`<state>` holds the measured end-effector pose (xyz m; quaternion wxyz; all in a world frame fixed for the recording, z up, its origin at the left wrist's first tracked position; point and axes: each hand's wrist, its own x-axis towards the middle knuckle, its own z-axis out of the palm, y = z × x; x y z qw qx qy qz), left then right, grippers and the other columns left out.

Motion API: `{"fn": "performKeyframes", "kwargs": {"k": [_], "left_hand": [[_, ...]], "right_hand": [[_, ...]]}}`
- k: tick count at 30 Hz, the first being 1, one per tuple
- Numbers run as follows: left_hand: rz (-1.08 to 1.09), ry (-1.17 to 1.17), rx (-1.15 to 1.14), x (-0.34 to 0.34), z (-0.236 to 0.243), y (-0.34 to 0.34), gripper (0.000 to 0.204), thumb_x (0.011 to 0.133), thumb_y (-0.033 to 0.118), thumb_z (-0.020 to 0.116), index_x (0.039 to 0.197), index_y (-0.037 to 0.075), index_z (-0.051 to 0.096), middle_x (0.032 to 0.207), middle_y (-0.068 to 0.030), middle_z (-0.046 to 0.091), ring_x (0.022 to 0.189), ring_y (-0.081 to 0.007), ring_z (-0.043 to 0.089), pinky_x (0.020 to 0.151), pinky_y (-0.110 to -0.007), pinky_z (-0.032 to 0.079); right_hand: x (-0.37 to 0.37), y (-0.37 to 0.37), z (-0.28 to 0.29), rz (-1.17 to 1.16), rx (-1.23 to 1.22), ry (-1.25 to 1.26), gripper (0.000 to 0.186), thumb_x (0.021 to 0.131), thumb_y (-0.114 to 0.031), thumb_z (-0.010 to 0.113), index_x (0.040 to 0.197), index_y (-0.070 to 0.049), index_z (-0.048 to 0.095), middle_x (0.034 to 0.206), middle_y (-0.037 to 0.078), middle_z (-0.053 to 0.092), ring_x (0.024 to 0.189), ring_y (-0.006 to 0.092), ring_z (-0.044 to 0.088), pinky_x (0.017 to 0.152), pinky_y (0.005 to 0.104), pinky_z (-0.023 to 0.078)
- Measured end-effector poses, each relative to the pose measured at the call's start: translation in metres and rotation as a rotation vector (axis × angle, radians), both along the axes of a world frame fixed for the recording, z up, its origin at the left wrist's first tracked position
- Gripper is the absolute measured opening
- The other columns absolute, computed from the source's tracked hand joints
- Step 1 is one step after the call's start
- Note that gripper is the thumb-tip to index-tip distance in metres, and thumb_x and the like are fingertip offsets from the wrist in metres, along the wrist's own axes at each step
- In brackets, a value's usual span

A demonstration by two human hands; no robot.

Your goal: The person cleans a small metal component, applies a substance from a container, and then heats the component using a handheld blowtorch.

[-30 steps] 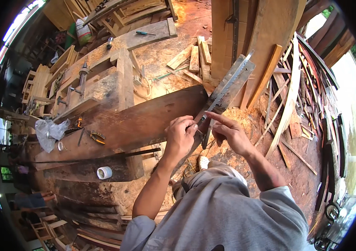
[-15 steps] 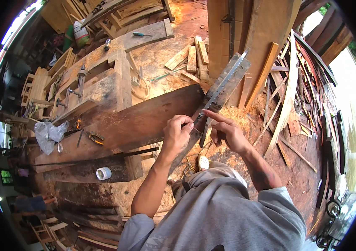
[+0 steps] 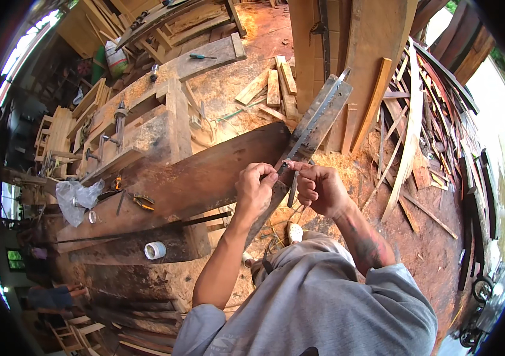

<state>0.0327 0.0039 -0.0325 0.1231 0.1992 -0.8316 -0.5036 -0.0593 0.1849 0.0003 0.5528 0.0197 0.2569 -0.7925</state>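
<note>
A long toothed saw blade [image 3: 317, 121] lies along a narrow wooden board [image 3: 331, 113] that slants up to the right. At the blade's near end, my left hand [image 3: 256, 188] is closed in a pinch, thumb against fingers; what it holds is too small to make out. My right hand [image 3: 322, 188] is beside it with fingers curled. Its bent index finger meets a small dark piece [image 3: 284, 167] close to the left fingertips. Whether the right fingers grip that piece or only touch it is hard to see. A wide dark plank [image 3: 222, 160] runs left beneath the board.
On the plank lie pliers [image 3: 143, 202], a plastic bag [image 3: 77, 199] and a tape roll [image 3: 92, 216]. A white tub [image 3: 155, 250] sits nearer me. Left stands a workbench with a clamp [image 3: 120, 115]; a screwdriver [image 3: 202, 56] lies farther off. Wood strips [image 3: 409, 130] pile up at right.
My right index finger, stretched out toward the blade before, is now bent in against the small dark piece near my left fingertips. The left hand keeps its pinch. The whole view has shifted slightly.
</note>
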Motion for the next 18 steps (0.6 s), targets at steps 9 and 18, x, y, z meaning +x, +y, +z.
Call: {"fn": "performKeyframes", "kwargs": {"k": [9, 18], "left_hand": [[0.008, 0.031, -0.03, 0.001, -0.008, -0.002, 0.011, 0.087, 0.013, 0.071, 0.095, 0.005, 0.072, 0.107, -0.013, 0.069, 0.106, -0.033, 0.062, 0.093, -0.043, 0.048], [-0.007, 0.045, -0.017, 0.0, -0.007, -0.002, 0.014, 0.088, 0.008, 0.069, 0.093, -0.005, 0.067, 0.098, -0.0114, 0.064, 0.093, -0.0186, 0.06, 0.086, -0.033, 0.047]], "right_hand": [[0.004, -0.002, 0.0, 0.033, 0.202, 0.135, 0.027, 0.093, -0.014, 0.052, 0.117, -0.009, 0.061, 0.061, -0.004, 0.047, 0.047, 0.0103, 0.042, 0.051, 0.0293, 0.037], [0.011, -0.002, -0.014, -0.042, 0.169, 0.042, 0.03, 0.09, -0.012, 0.052, 0.12, -0.008, 0.053, 0.065, -0.001, 0.052, 0.051, 0.0127, 0.046, 0.054, 0.0309, 0.041]]}}
